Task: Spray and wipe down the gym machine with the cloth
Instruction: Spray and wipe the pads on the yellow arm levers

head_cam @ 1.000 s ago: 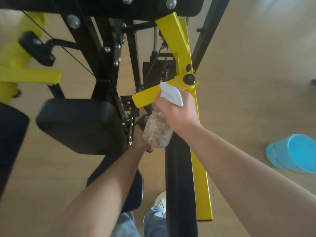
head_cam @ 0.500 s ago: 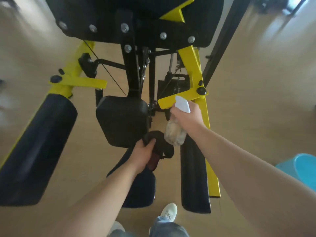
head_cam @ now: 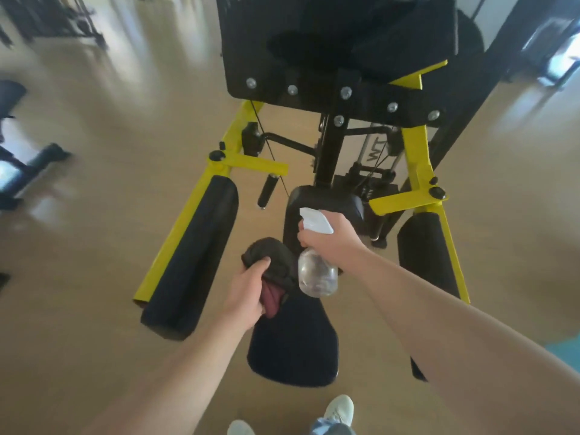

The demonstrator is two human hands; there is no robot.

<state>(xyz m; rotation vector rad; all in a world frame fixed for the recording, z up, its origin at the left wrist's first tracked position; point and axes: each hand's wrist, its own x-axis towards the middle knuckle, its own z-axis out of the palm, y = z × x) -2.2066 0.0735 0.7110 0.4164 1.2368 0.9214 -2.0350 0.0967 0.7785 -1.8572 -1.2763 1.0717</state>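
On the pale, glossy floor [head_cam: 110, 215] of a room with other equipment blurred at the far left, the black-and-yellow gym machine [head_cam: 329, 98] shows no wet patch or streak. The job therefore looks to be in its spraying stage, with most of the wiping yet to do. Above the seat pad [head_cam: 292, 340], the right hand [head_cam: 332, 240] grips the clear spray bottle [head_cam: 317, 274], and the left hand [head_cam: 248, 293], just beside it, clutches the bunched dark cloth [head_cam: 273, 255].

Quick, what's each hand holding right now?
Left hand: grips the dark cloth.
Right hand: grips the spray bottle.
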